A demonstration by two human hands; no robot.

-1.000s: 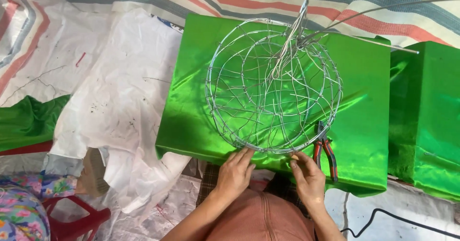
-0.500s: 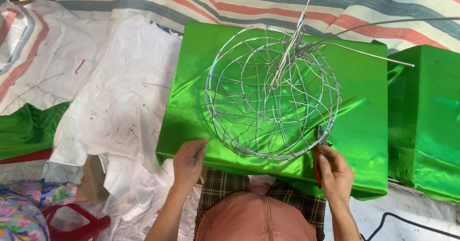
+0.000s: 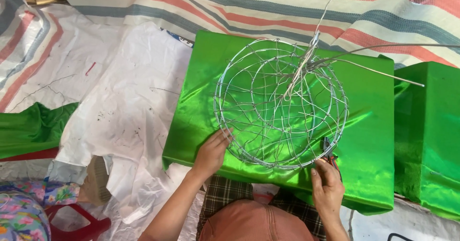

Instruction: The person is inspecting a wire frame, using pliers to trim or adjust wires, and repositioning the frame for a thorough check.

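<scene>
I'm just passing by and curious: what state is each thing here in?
Wire basket frame: round, unfinished, loose wire ends sticking out, resting on the green cloth.
Green cloth: spread smooth over a block.
Pliers: lying on the cloth.
Left hand: touching the frame's rim.
Right hand: at the pliers.

Bare metal wire basket [image 3: 280, 102], glossy green cloth [image 3: 373, 140]

wire basket [image 3: 280, 104] on cloth-covered box [image 3: 373, 169]; pliers [image 3: 328, 151] at basket's right edge

One wire basket [image 3: 280, 104], two green boxes [image 3: 369, 140], one pliers [image 3: 329, 154]
</scene>
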